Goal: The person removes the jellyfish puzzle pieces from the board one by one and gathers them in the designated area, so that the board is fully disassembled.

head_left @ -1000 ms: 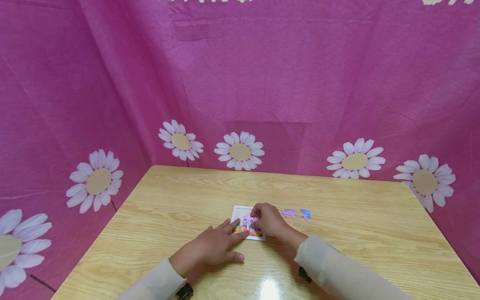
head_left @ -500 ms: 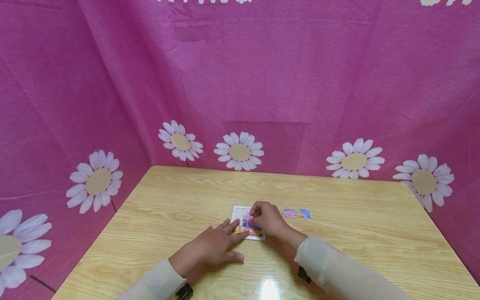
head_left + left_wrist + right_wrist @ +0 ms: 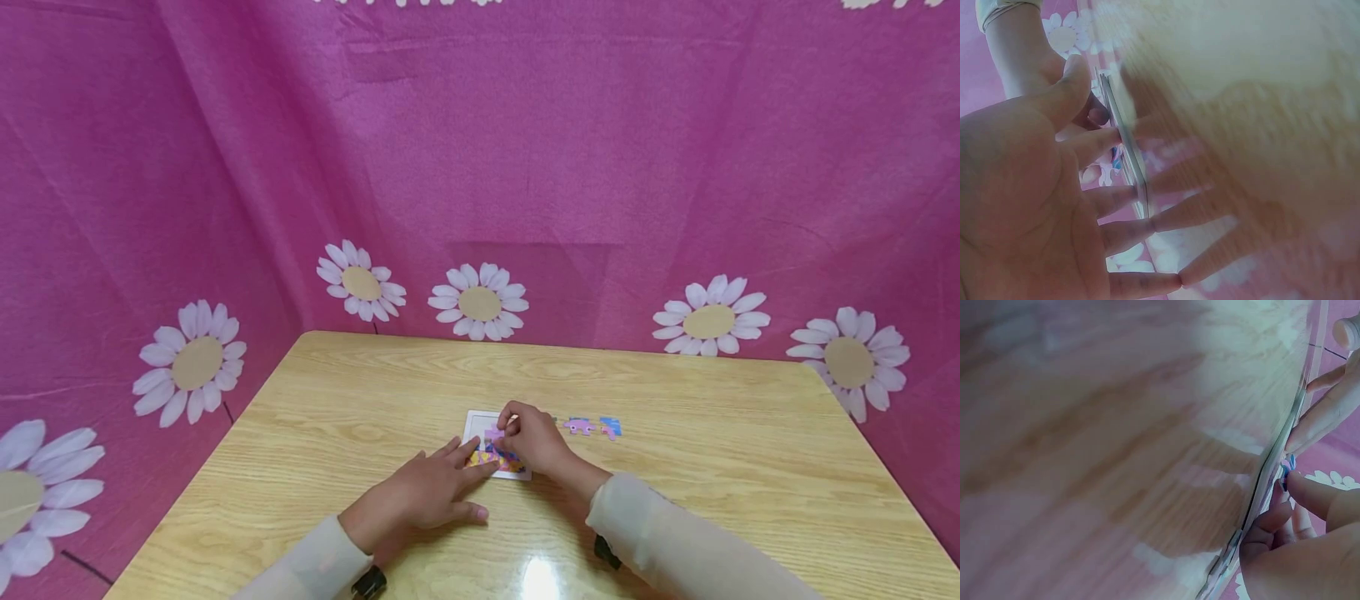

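A white puzzle tray lies on the table, its near part filled with yellow and pink pieces and its far left part bare. My left hand rests with spread, straight fingers on the tray's near left side. In the left wrist view, its fingertips reach the tray edge. Over the tray's right side, my right hand pinches a small blue and pink puzzle piece between thumb and fingers. That piece stands tilted up from the tray in the right wrist view. The right hand hides the tray's far right corner.
Two loose puzzle pieces lie right of the tray: a pink one with an eye and a blue and pink one. A wood-grain table surrounds them. A pink flowered cloth hangs behind and at the sides.
My right hand's fingers have shifted slightly over the tray, and the pinched piece has changed its tilt. The left hand and the loose pieces have stayed in place.
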### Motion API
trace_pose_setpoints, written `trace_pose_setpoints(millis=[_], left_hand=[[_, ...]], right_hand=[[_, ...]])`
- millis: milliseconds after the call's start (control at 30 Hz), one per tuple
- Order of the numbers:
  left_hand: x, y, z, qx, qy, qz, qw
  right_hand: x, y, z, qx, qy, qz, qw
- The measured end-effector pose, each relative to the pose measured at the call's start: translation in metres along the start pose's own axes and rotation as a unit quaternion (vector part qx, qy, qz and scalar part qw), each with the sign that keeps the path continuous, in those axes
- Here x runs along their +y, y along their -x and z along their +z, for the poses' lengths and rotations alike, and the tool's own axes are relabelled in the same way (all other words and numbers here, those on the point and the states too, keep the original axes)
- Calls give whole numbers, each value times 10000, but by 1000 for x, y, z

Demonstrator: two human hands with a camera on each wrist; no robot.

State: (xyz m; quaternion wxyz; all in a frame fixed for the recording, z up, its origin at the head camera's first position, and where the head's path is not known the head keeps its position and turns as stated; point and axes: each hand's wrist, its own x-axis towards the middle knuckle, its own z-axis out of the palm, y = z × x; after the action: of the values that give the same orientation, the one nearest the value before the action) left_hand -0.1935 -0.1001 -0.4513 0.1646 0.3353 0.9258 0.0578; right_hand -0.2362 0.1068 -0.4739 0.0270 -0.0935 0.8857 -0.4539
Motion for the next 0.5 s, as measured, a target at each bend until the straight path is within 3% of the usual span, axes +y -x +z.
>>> trace_pose_setpoints(millis=[500], left_hand=[[-2,-1,2,-71,53,-65,9999]], right_hand=[[1,-2,-4,94,-108,165,9998]])
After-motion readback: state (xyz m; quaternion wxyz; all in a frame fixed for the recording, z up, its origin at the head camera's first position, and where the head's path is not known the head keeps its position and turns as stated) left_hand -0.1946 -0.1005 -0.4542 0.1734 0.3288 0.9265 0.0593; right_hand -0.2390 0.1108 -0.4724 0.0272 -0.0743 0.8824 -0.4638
